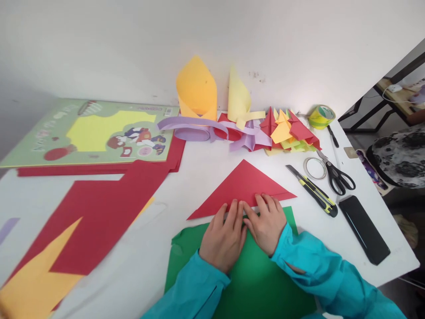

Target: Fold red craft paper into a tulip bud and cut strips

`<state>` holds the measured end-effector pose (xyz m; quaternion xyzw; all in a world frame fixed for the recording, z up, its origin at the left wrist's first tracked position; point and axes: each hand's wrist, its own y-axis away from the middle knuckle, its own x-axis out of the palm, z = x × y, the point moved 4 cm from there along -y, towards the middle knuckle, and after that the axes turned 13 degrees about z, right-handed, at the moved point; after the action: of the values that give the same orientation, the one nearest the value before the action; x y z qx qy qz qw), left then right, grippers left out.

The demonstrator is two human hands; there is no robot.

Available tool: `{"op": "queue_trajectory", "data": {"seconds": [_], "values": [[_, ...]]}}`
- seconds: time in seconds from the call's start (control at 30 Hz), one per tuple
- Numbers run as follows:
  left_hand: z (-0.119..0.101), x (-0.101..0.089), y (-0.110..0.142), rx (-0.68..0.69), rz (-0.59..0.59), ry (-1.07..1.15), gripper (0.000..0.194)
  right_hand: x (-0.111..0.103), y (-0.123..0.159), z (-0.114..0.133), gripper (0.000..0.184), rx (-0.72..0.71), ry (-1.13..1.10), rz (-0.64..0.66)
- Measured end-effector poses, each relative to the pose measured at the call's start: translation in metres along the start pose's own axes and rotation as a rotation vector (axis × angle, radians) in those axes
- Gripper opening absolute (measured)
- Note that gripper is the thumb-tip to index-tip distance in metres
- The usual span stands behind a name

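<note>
A red sheet of paper [241, 184], folded into a triangle, lies on the table with its long edge towards me. My left hand [226, 237] rests over the middle of that edge, its fingers stretched out and lying on the paper. Beside it, my right hand [267, 223] presses on the right part of the same edge with its fingers extended. The two hands meet near the thumbs, which are partly hidden. Under my hands and forearms is a green sheet of paper [259, 279] with a crumpled left corner.
Right of the triangle lie a utility knife [314, 192], tape roll [315, 168], scissors [337, 175] and black case [364, 230]. Behind stand a rolled orange paper [196, 88] and folded paper pieces [288, 128]. Red sheets [99, 217] and a printed pad [93, 133] lie left.
</note>
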<state>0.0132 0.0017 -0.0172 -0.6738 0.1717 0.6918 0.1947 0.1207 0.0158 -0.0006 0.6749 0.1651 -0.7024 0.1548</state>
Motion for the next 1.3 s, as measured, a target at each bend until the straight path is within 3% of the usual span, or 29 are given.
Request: {"op": "queue_trajectory", "data": {"seconds": [0.13,0.43,0.7,0.87,1.1,1.3], "values": [[0.003,0.000,0.000,0.015,0.011,0.115,0.046,-0.001,0.002,-0.005,0.036,0.001,-0.007,-0.008],[0.000,-0.007,-0.002,-0.008,0.082,0.142,0.043,-0.011,0.001,-0.023,0.027,0.109,0.034,-0.105],[0.000,-0.018,-0.002,-0.036,0.017,0.071,0.042,-0.019,0.015,-0.072,0.020,0.256,0.201,-0.202],[-0.002,-0.018,-0.003,-0.029,-0.010,0.028,0.042,-0.022,0.023,-0.091,0.021,0.270,0.259,-0.237],[-0.005,-0.020,-0.003,-0.026,-0.053,0.011,0.042,-0.018,0.024,-0.071,0.020,0.247,0.212,-0.244],[-0.005,-0.017,-0.004,-0.009,-0.040,0.057,0.042,-0.005,0.013,-0.032,0.027,0.019,-0.019,-0.123]]}}
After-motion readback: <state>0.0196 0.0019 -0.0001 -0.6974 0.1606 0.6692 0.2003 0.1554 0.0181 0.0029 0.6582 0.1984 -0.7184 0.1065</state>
